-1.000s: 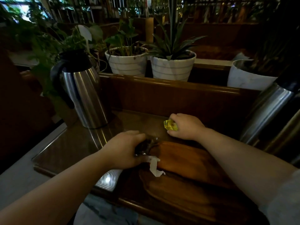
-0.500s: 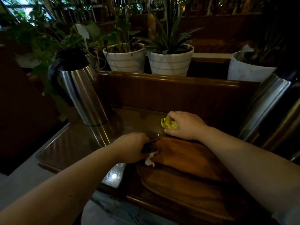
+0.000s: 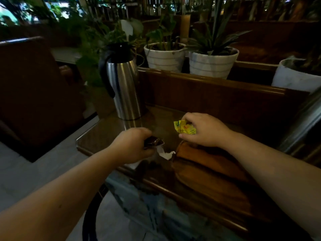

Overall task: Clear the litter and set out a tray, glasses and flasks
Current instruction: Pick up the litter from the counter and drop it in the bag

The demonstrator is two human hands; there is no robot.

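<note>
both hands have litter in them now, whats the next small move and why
Probably lift both hands clear of the table and carry the litter away. The right hand already pinches the yellow wrapper, and the left hand grips a dark wrapper with white paper trailing near the wooden tray.

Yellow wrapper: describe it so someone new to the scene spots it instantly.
Start at the steel flask standing at the back left of the dark table. Go right to the right hand; the yellow wrapper is pinched in its fingers. It is the only bright, crumpled scrap; the left hand's litter is dark and white.
</note>
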